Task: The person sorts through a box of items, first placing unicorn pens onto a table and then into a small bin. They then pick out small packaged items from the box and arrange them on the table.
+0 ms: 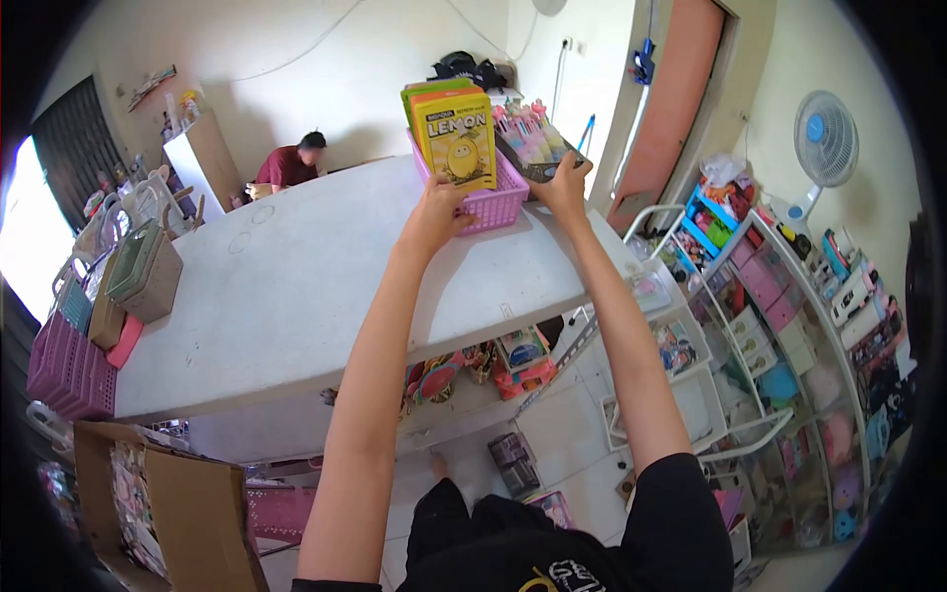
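A pink plastic basket [493, 209] stands at the far side of the white table. Upright in it are several colourful packs, the front one a yellow lemon pack [461, 146]. My left hand [436, 212] is closed at the basket's near left corner, its fingers curled against the basket wall just below the pack. With my right hand [562, 187] I grip the near edge of a dark box [541, 172] full of pastel pens with decorated tops. This box sits tilted, close against the basket's right side.
The white table [296, 286] curves across the view. Stacked baskets [74, 370] and a grey bin [148, 271] stand at its left end. An open cardboard box [197, 503] is at lower left. A white trolley [681, 345] stands right. A person in a red top [286, 168] sits behind.
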Demonstrator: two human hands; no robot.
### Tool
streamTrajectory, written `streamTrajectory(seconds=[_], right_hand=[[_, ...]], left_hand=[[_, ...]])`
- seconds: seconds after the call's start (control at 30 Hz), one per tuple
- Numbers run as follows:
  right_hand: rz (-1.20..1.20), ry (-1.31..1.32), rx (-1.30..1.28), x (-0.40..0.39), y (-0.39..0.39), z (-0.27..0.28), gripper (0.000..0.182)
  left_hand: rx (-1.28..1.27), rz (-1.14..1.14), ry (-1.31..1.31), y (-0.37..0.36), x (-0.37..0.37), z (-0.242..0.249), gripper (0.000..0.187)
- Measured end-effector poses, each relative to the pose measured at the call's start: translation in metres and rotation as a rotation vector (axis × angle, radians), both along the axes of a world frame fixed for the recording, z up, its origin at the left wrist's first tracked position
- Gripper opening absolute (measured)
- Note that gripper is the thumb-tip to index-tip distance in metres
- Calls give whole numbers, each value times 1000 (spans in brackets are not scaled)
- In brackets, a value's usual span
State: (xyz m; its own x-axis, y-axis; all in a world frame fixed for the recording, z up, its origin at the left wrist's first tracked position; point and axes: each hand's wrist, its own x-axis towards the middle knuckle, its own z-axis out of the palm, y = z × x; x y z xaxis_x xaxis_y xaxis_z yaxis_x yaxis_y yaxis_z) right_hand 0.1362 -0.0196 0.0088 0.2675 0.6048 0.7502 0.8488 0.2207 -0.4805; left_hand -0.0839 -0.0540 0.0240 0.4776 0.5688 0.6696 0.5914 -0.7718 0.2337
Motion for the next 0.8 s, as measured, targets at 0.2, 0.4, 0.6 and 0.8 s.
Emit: streamTrajectory(seconds=[0.2, 0.4, 0.6, 0.8], right_hand=[[54, 33, 119, -7, 32, -16, 79], [-32, -347, 152, 31, 50, -30, 98], [-61, -200, 565, 50, -3, -10, 65], [362, -34, 588, -116, -131, -2, 39]], left_hand=[[-67, 46, 37, -3, -2, 1, 41], [171, 351, 333, -65, -27, -12, 75], [201, 491, 553, -213, -173, 6, 67], [37, 954, 327, -412, -305, 28, 48]])
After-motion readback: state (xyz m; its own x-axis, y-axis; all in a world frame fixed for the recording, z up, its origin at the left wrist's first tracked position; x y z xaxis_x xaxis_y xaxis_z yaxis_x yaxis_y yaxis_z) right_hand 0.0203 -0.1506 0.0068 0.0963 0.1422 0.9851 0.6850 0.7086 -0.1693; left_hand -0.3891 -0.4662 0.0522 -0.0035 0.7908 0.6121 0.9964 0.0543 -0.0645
